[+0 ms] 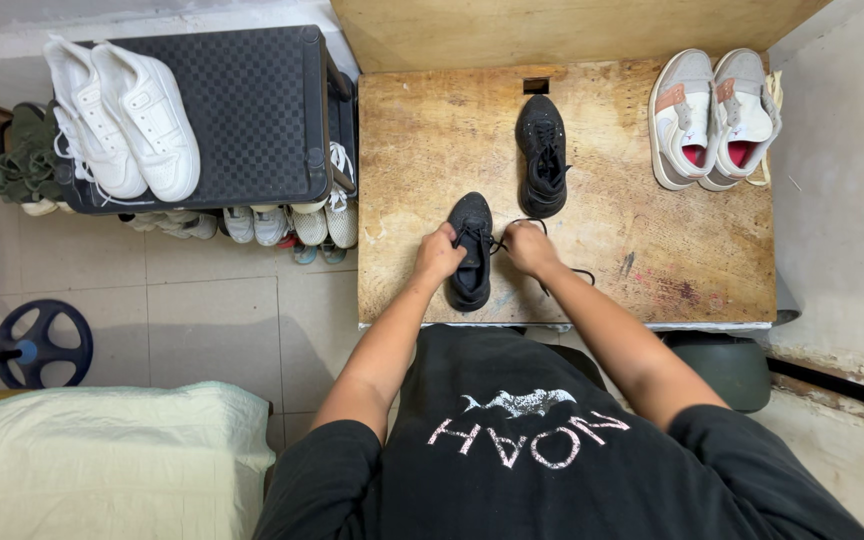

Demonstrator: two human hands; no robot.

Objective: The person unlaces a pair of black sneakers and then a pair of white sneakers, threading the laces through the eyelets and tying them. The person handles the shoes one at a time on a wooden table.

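Head view: near black shoe (471,252) sat close to worktop (652,260) front edge. Left hand (438,255) grip pinched its lace (497,243); right hand (530,247) grip pinched lace too. Second black shoe (543,155) further back. Bare wood between it and pale sneakers (714,117) at right edge.

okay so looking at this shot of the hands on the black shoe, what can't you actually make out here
Head view, the only one:
- Near black shoe: left hand and right hand cover the lacing, so whether a knot exists is hidden.
- Fingertips: curled under, grip on the laces unclear.
- Shoes under the black rack: only toes show; the top shelf hides the rest.
- Dark round object below the wooden table: partly covered by the tabletop.
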